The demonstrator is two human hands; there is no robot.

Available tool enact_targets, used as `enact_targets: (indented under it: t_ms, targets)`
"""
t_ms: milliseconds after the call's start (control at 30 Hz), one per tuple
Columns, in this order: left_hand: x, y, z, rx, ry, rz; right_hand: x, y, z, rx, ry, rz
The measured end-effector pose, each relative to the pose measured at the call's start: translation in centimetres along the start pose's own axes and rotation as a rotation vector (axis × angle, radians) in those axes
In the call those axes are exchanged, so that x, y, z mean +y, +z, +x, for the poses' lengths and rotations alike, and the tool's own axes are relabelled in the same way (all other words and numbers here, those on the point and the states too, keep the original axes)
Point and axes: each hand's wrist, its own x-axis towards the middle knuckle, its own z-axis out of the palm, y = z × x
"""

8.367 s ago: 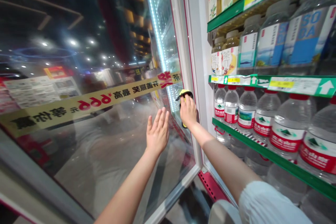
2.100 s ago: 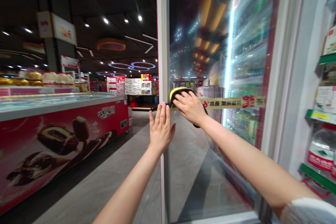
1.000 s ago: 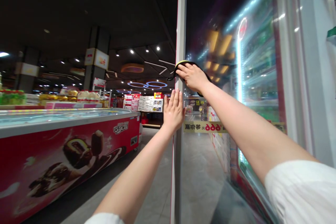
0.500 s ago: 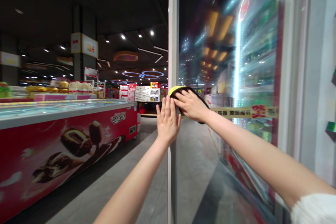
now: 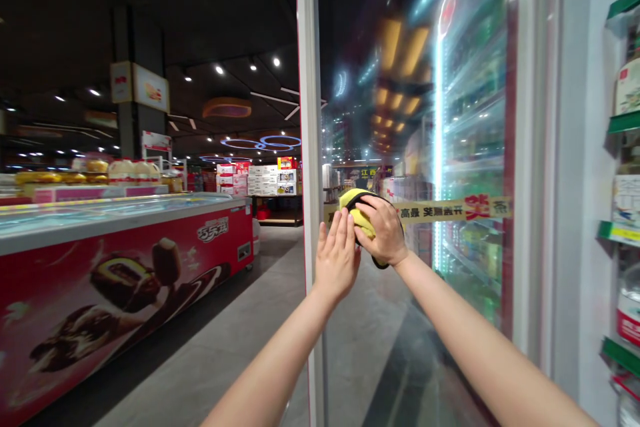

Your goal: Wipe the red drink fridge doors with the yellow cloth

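My right hand (image 5: 383, 230) has its fingers bent around a yellow cloth with a black edge (image 5: 357, 199), which is bunched against the glass door (image 5: 370, 320). Just left of it, my left hand (image 5: 337, 257) is raised with its fingers stretched out, their tips beside the cloth and overlapping its near edge. The pale door frame (image 5: 311, 113) runs upright to the left of both hands. Behind the hands, a printed yellow strip (image 5: 430, 211) crosses the glass.
A red ice-cream chest freezer (image 5: 200, 267) stands at the left. Stacked boxes (image 5: 265, 180) are farther back. Lit drinks shelves (image 5: 475, 113) show in the glass. Shelves with green edges (image 5: 625, 121) hold goods at the far right.
The cloth is now bunched up in my right hand, where it lay flatter under the fingers. Both hands have moved right and down, off the door frame onto the glass. The view has turned slightly right.
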Motion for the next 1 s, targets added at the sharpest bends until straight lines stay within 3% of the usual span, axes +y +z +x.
enact_targets:
  t_ms: [133,267,400,467,567,667,733,867,933,1000]
  targets:
    - [0.9,1.0,0.1,0.014,0.034,-0.021,1.4,-0.9,-2.1,0.019,-0.109,-0.209]
    - [1.6,1.6,-0.6,0.025,0.064,-0.032,1.9,-1.3,-3.0,0.005,-0.114,-0.245]
    - [1.4,1.2,-1.2,0.025,0.087,-0.033,1.6,-0.7,-0.1,-0.150,-0.232,-0.163]
    - [0.9,0.5,-1.0,0.029,0.071,-0.032,1.6,-0.2,2.6,-0.154,-0.242,-0.144]
    - [0.0,-0.7,-0.2,0.053,0.035,-0.036,1.6,0.6,6.5,-0.087,-0.103,-0.174]
    - [-1.2,-1.9,0.5,0.084,-0.006,-0.043,0.9,1.1,7.7,-0.042,0.058,-0.216]
    - [-2.0,-2.6,0.6,0.109,-0.024,-0.039,0.3,1.1,6.8,-0.081,-0.014,-0.202]
    - [-3.5,-3.3,0.5,0.148,-0.015,-0.007,0.1,1.1,5.7,-0.225,-0.329,-0.135]
    - [-3.8,-3.2,0.9,0.143,-0.004,0.013,0.6,1.3,7.5,-0.246,-0.341,-0.132]
    - [-3.9,-3.0,1.5,0.120,-0.008,0.028,1.1,1.6,10.4,-0.240,-0.260,-0.154]
